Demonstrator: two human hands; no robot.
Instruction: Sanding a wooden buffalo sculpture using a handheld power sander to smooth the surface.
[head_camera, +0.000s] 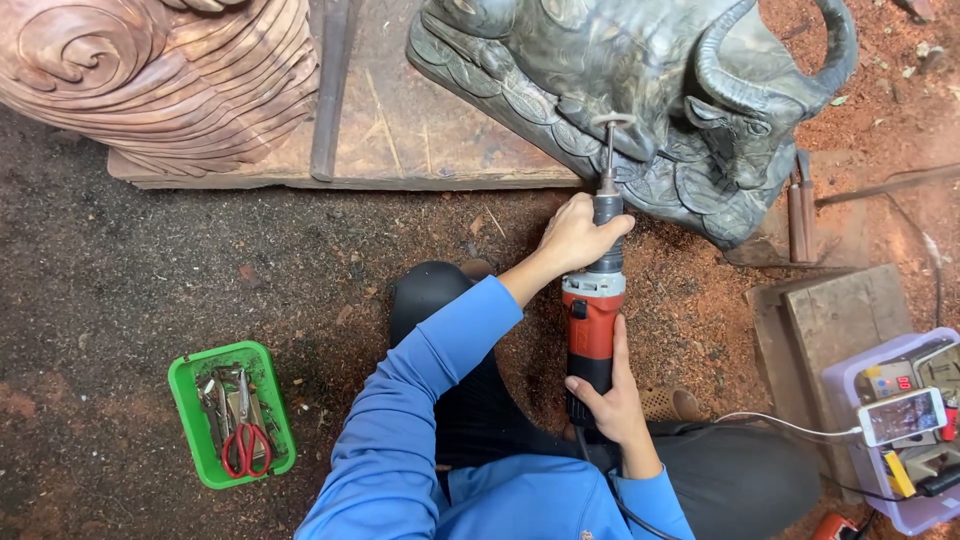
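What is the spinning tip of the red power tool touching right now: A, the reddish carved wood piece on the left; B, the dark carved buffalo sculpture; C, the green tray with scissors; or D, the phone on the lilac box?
B: held by the left hand and right hand, the red power tool has its disc tip against the dark buffalo sculpture.

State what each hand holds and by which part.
Both hands hold one red and black rotary grinder. The left hand wraps its grey front neck; the right hand grips its black rear body.
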